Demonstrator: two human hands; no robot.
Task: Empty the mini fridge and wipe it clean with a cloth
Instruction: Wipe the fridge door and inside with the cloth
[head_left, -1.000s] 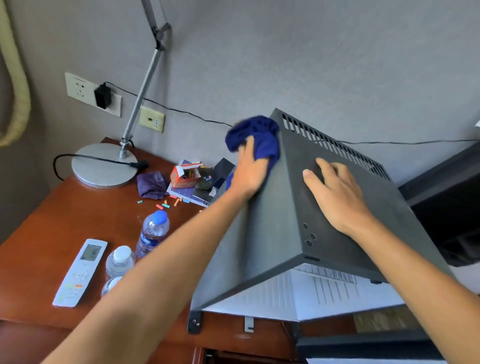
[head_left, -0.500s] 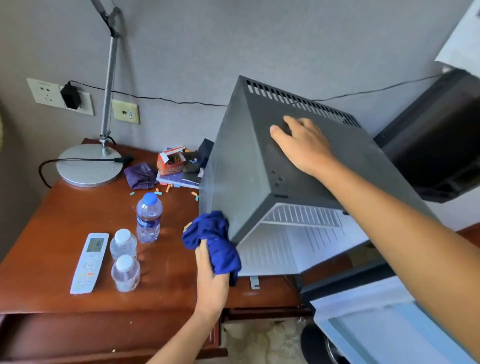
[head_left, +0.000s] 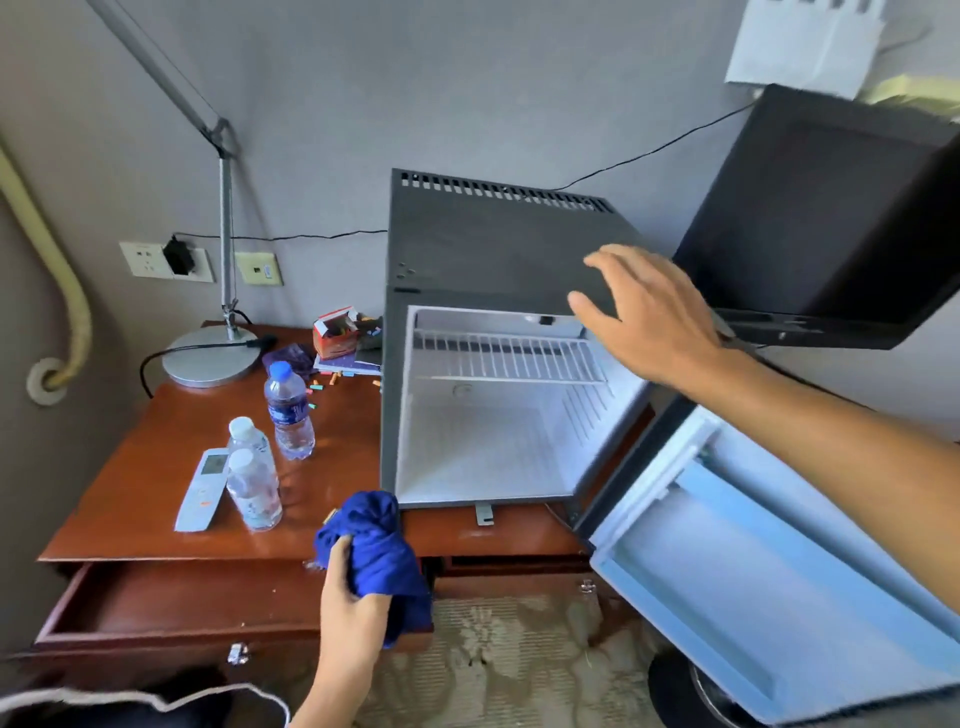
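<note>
The mini fridge (head_left: 498, 244) stands on the right part of a reddish wooden desk (head_left: 130, 493), its door (head_left: 769, 587) swung wide to the right and the white interior showing only a wire shelf (head_left: 509, 358) near the top. The left hand (head_left: 348, 597) grips a bunched blue cloth (head_left: 379, 556) at the desk's front edge, just below the fridge's lower left corner (whether cloth and fridge touch is hard to tell). The right hand (head_left: 649, 317) is spread, fingers loose and straight, over the front right of the fridge's dark top, holding nothing. Three water bottles (head_left: 288, 410) stand on the desk left of the fridge, with a white remote control (head_left: 202, 488) lying beside them. Behind them sit a desk lamp (head_left: 210, 356), a small purple cloth (head_left: 288, 358) and an orange box (head_left: 337, 332). A desk drawer (head_left: 171, 603) is pulled open below.
</note>
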